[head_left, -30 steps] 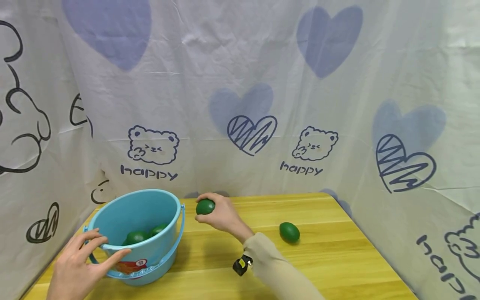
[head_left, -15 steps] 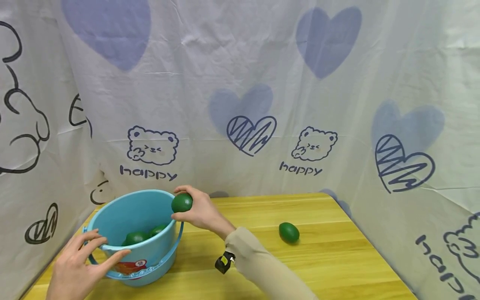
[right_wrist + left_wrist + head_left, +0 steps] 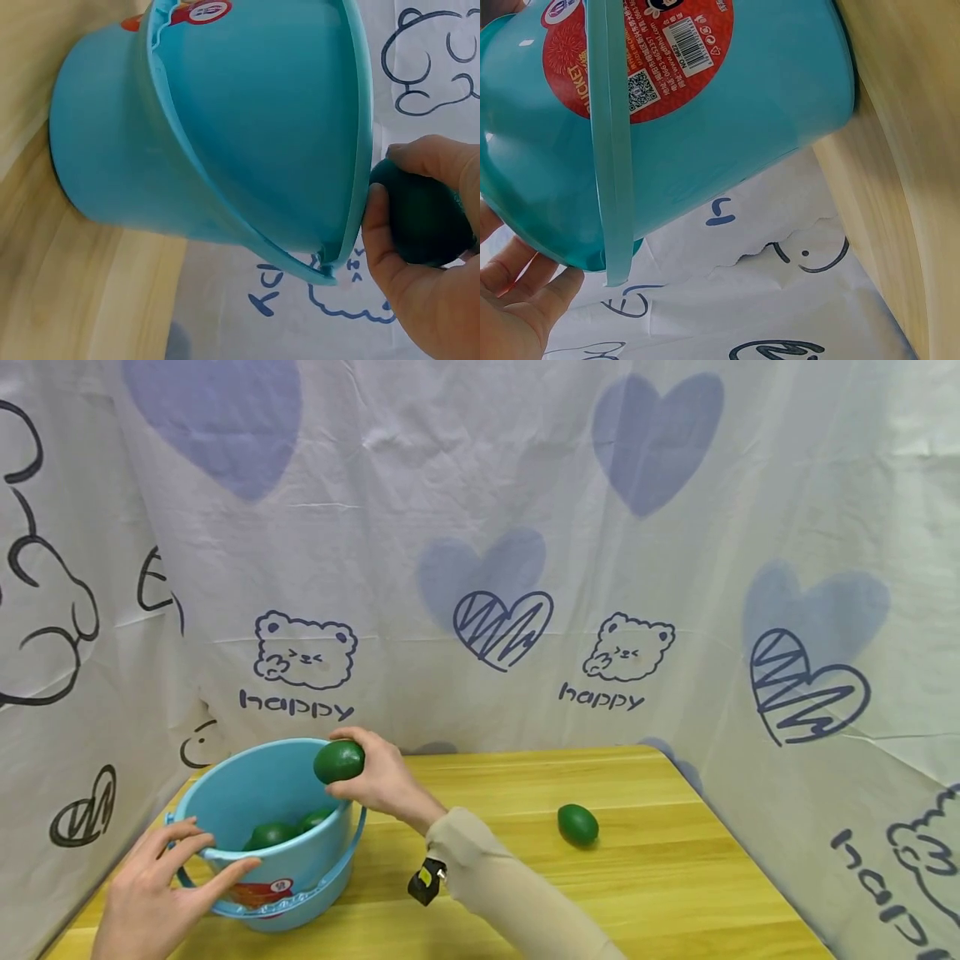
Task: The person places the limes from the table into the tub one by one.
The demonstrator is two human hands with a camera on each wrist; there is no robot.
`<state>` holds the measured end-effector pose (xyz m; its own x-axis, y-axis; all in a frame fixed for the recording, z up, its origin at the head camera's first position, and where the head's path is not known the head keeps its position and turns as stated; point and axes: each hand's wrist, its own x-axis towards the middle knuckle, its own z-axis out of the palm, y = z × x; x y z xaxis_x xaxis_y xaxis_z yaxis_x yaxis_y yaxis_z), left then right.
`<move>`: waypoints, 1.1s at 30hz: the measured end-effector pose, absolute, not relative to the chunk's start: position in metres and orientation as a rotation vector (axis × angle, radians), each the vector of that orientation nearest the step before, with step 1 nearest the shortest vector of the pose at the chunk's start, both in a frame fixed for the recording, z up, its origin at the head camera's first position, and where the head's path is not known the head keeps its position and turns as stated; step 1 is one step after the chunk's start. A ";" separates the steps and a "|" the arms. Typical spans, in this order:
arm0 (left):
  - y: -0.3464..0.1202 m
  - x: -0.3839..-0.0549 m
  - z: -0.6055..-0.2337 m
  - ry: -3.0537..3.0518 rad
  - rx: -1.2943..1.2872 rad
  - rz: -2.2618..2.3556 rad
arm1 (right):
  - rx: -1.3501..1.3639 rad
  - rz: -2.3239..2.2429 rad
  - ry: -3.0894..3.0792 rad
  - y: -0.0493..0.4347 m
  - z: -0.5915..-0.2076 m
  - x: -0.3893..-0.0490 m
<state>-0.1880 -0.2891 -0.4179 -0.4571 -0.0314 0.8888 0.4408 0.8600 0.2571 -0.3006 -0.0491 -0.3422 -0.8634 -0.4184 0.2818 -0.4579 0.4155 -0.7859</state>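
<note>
My right hand [image 3: 382, 781] holds a dark green avocado [image 3: 339, 762] between thumb and fingers, over the right rim of a light blue bucket [image 3: 300, 877]. In the right wrist view the held avocado [image 3: 420, 214] shows just beyond the bucket's rim [image 3: 363, 112]. My left hand [image 3: 153, 885] grips the near-left rim, its fingers over the edge and its thumb along the outer wall. From the left wrist, the fingertips [image 3: 562, 289] appear right at the rim. Inside the bucket lie green avocados [image 3: 273, 835], partly hidden by the front wall.
Another avocado [image 3: 577, 825] lies on the right of the yellow wood-grain table [image 3: 660, 893]. The bucket's handle [image 3: 611, 150] hangs down across its outside, near a red label [image 3: 660, 60]. A patterned white cloth [image 3: 420, 485] surrounds the table at the back and sides.
My right hand has carried its avocado leftward from beside the bucket to over its right rim. The left hand, the bucket and the avocado on the table have stayed in place.
</note>
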 end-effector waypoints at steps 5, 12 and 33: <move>-0.289 -0.188 -0.419 -1.981 -0.302 -0.562 | 0.771 1.574 -2.583 -0.053 -0.344 -0.301; -0.289 -0.188 -0.419 -1.980 -0.313 -0.577 | 0.727 1.671 -2.556 -0.052 -0.345 -0.300; -0.289 -0.190 -0.420 -1.951 -0.321 -0.582 | 0.695 1.782 -2.467 -0.031 -0.360 -0.298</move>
<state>-0.1905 -0.2890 -0.4205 -0.4356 -0.0324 0.8996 0.4656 0.8472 0.2559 -0.2976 -0.0314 -0.3597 -0.9006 -0.3404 0.2702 -0.3634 0.2488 -0.8978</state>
